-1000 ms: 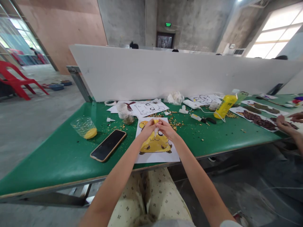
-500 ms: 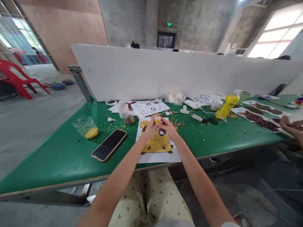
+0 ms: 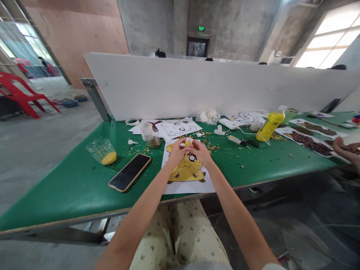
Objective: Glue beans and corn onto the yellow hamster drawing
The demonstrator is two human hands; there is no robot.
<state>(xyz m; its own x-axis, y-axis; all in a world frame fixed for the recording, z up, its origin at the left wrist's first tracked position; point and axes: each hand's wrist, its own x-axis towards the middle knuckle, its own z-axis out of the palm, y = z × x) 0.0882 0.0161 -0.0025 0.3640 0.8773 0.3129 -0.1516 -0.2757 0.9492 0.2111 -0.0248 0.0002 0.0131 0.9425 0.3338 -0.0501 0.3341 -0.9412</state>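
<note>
My left hand (image 3: pixel 177 153) and my right hand (image 3: pixel 201 153) meet over the top of a yellow hamster-like picture (image 3: pixel 186 172) on white paper. Between their fingers is a small yellow bottle with a white top (image 3: pixel 188 141), held upright. The fingers of both hands are bent around it and hide its lower part. Below the wrists the picture shows black outlines and a large eye. Close by on the left lies a phone (image 3: pixel 130 172) with a dark screen. Loose grains (image 3: pixel 215 144) are scattered just right of the hands.
A clear plastic container with yellow material (image 3: pixel 109 158) lies at left. Outline drawings (image 3: pixel 177 127) and a jar (image 3: pixel 153 141) sit behind. At right are a yellow bottle (image 3: pixel 270 126), keys (image 3: pixel 245 144) and another person's hand (image 3: pixel 344 150). A white partition (image 3: pixel 197 88) stands behind.
Both hands have shifted very slightly, and a little more of the small bottle's white top shows above the fingers. The things on the table lie as before.
</note>
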